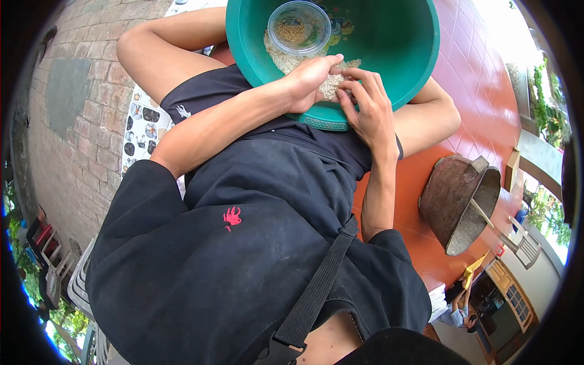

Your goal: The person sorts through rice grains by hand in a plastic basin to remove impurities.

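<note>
Green and wide, the round plastic basin (423, 45) sits at the wearer's lap on my feed. Over its near side, I see the left hand (311, 80) loosely open, palm turned up, and the right hand (367, 103) with bent fingers at the grains; whether it pinches any, I can't tell. Pale, rice-like grains (331, 87) lie beneath them, spreading under the clear round plastic cup (324, 38), which holds small golden-brown grains (291, 31).
</note>
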{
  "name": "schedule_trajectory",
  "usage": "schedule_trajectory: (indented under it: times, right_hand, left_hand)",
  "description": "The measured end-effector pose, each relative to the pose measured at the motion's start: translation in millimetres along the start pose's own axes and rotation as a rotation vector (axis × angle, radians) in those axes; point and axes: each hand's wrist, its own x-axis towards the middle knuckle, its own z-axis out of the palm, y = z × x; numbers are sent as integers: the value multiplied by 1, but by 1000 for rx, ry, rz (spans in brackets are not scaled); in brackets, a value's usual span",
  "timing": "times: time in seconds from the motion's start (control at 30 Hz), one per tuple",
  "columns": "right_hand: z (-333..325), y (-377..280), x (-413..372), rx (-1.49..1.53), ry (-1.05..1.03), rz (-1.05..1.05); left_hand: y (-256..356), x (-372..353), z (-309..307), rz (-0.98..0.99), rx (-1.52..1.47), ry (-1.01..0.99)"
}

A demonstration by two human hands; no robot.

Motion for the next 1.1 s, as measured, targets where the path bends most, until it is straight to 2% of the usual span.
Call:
schedule_trajectory:
  times: [0.13,0.33,0.4,0.5,0.6,0.63,0.73,0.83,1.0,1.1]
  right_hand:
    - [2,2,-2,71,42,33]
    - [-2,-2,3,114,42,89]
    - [-3,-3,9,1,159,-19]
    - [-6,-7,19,-11,245,-50]
    - [-4,-13,32,79,286,36]
    - [-2,-12,39,57,322,-45]
    - [-3,-21,55,28,348,-110]
    - [1,-23,56,-10,336,-79]
    - [-1,-27,38,16,303,25]
    - [0,-18,21,42,201,65]
  left_hand:
    - [3,-4,1,10,-62,-86]
    - [2,-2,-2,-4,-70,-115]
    - [3,-2,-2,-26,-73,-110]
    - [4,-1,-3,-41,-76,-113]
    - [7,-8,3,-30,-60,-75]
    - [9,-10,5,-30,-48,-28]
    - [4,-6,3,16,-29,-4]
    - [5,-6,0,30,5,-119]
    - [2,-3,-4,64,-19,-118]
    - [5,-7,2,34,-29,-101]
